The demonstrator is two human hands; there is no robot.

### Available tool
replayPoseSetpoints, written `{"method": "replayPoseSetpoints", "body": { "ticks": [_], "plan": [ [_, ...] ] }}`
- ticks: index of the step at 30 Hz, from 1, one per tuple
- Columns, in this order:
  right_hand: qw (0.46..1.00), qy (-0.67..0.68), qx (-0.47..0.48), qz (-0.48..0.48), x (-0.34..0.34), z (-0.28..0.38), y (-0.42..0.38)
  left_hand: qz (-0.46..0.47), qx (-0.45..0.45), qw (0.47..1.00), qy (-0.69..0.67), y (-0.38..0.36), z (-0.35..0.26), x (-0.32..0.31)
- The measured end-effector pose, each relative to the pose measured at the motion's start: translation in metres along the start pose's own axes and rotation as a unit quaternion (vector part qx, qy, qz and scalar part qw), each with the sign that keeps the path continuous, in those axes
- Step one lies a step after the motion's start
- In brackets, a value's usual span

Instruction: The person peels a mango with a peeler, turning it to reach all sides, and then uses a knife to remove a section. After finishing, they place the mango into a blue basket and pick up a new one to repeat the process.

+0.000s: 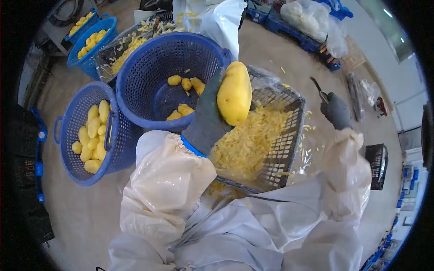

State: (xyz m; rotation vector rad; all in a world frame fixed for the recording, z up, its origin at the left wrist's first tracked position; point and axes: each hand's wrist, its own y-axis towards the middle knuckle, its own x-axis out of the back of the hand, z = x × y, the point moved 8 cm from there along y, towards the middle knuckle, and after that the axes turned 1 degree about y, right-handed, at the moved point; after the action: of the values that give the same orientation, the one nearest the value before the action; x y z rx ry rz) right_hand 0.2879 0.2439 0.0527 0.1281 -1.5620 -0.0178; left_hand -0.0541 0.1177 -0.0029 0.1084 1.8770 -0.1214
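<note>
Two gloved hands here, both in grey gloves with plastic sleeve covers over the arms. Left hand (208,115) has its fingers wrapped around the back of a big peeled potato (234,92), holding it up with the clean yellow side facing the camera. Only the palm side of the glove shows, so how far the fingertips curl round it I can't tell. Right hand (335,110) is well off to the side, fingers closed around a peeler (318,89) whose blade sticks up above the fist.

Right below the left fingers sits a dark mesh crate (289,140) lined with plastic and full of yellow peelings (253,140). Just past the potato, on the far side of the fingers, is a blue basket (149,67) with a handful of peeled potatoes in the bottom. Further left of the fingers, another blue basket (74,149) holds a bigger pile of them. More blue baskets (92,43) stand way beyond on the floor (86,212).
</note>
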Motion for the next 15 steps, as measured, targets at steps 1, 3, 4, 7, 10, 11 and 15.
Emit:
{"method": "replayPoseSetpoints", "body": {
  "ticks": [1,3,4,7,10,11,15],
  "plan": [
    [0.993,0.109,-0.041,-0.016,0.016,0.011,-0.02,0.007,-0.009,1.0,0.01,0.001,-0.001,0.0],
    [0.946,0.322,-0.025,-0.045,0.01,0.017,-0.041,0.006,-0.011,1.0,-0.01,0.002,-0.002,-0.005],
    [0.878,0.474,-0.058,-0.026,0.017,0.047,-0.071,0.005,-0.011,1.0,-0.02,0.001,-0.002,-0.007],
    [0.849,0.527,-0.009,-0.045,0.014,0.109,-0.132,-0.009,-0.017,1.0,-0.006,-0.001,-0.003,-0.003],
    [0.814,0.581,-0.007,-0.023,0.019,0.163,-0.187,-0.011,-0.054,0.997,0.046,-0.003,-0.007,0.002],
    [0.824,0.563,0.017,-0.052,0.012,0.167,-0.195,0.018,-0.043,0.998,0.042,-0.002,-0.006,0.001],
    [0.859,0.488,0.087,-0.127,0.01,0.183,-0.219,0.005,-0.056,0.994,0.098,-0.016,-0.019,0.0]
  ]
}}
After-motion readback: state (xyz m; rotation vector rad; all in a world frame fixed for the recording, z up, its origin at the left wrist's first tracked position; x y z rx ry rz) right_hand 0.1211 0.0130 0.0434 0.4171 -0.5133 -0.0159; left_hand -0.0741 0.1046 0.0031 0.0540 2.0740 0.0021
